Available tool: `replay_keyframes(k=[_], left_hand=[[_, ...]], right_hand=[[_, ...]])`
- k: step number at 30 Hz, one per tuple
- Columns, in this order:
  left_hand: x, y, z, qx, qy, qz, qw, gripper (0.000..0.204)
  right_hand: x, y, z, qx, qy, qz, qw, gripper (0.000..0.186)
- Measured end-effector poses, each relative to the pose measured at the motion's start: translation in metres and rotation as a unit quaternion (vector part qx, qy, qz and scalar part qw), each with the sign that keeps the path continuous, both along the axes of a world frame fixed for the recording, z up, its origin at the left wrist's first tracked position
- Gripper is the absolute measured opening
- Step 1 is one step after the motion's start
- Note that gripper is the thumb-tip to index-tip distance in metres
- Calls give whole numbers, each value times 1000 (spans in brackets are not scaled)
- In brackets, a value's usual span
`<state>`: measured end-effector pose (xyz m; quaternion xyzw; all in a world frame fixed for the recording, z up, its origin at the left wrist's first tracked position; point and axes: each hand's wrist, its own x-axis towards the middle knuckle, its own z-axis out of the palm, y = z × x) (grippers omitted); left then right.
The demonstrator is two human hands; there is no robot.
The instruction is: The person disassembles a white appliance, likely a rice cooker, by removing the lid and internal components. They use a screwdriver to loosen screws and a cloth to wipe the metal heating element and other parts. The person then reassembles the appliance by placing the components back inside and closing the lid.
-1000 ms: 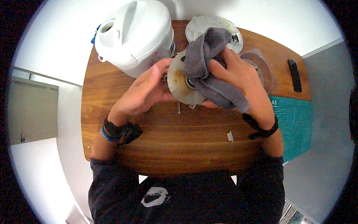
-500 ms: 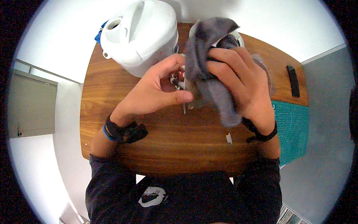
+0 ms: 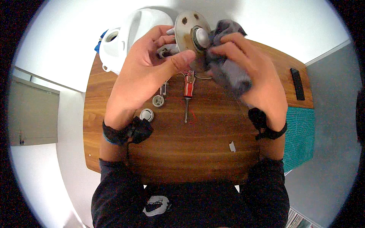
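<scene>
My left hand [image 3: 142, 70] grips a round metal heating plate [image 3: 185, 33] by its edge, thumb on the near face. The plate is tilted up on its side, with brown stains, dark spots and a silver button [image 3: 202, 37] at its centre. Bunched in my right hand [image 3: 262, 72] is a dark grey cloth [image 3: 230, 70], close against the plate's right side. Whether the cloth touches the button cannot be made out. Both hands are raised over the wooden table [image 3: 178, 152].
Below the hands lies a screwdriver [image 3: 188, 87] with a red and white handle. Small white round parts [image 3: 146, 114] sit left of it. A white appliance body [image 3: 148, 28] stands behind. At right are a green cutting mat [image 3: 299, 140], a black slim object [image 3: 297, 84] and a white scrap [image 3: 232, 146].
Both hands have risen away from me. The cloth, earlier draped over the plate, has shifted right and uncovered its stained face. The screwdriver and white parts beneath have come into view.
</scene>
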<state>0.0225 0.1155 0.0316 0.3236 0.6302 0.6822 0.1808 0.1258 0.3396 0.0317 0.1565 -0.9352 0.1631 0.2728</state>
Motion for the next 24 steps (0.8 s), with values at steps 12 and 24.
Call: replay_keyframes(k=[12, 24], left_hand=[[7, -17, 1, -107, -21, -16, 994, 40], [0, -24, -9, -94, 5, -9, 995, 35]], right_hand=[[-25, -11, -11, -95, 86, 125, 984, 41], [-11, -5, -15, -186, -177, 41, 966, 66]])
